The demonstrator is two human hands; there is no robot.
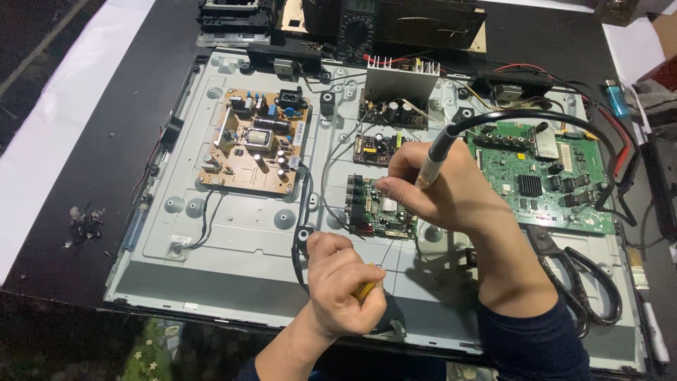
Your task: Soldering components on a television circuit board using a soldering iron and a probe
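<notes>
The right hand [430,187] is gripping a soldering iron [431,164] pen-style, its long axis slanting down-left toward the small board [377,208] just left of the fingers. The left hand [345,286], nearer, is clenching a yellow tool [364,290] below that board.

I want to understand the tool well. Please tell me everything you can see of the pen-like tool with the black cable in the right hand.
The pen-like tool has a pale, slim body with a black collar at its top, from which a thick black cable arches right over the green circuit board. The right hand grips it like a pen, tilted, with its lower end pointing down toward the small circuit board. Its tip is hidden behind the fingers, so contact with the board cannot be judged. It looks like plastic.
</notes>
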